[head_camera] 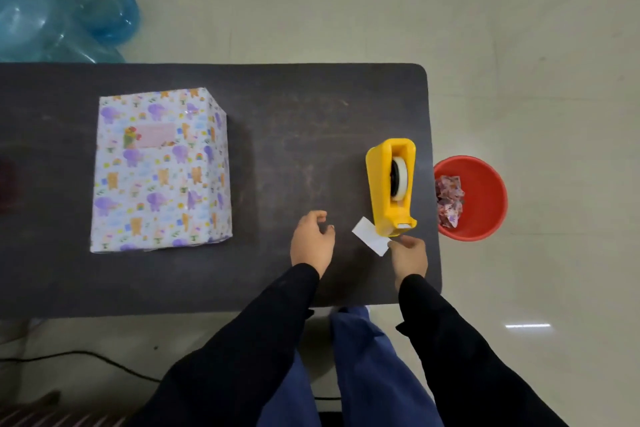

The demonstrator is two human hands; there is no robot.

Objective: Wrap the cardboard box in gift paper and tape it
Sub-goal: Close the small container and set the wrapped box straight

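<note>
Right hand [408,258] pinching a cut strip of tape [370,241] beside the dispenser; taping step in hand.

Right hand: thumb and forefinger closed on the near end of the strip, which slants away to the left, its far end close to the dispenser's cutter but whether joined to it cannot be told. Left hand [311,241]: empty, fingers loosely curled and apart, hovering over the dark worktop [294,121] just left of the strip. Yellow tape dispenser [391,185]: upright near the worktop's right edge, roll seated. Red bucket [474,198]: on the floor beyond that edge, holding crumpled paper scraps. Cardboard box [161,170]: well apart to the left, already covered in animal-print gift paper, pink label on top. Judgement: wrapping looks nearly complete; next move calls for carrying the strip across to a remaining seam without letting it fold on itself.
</note>
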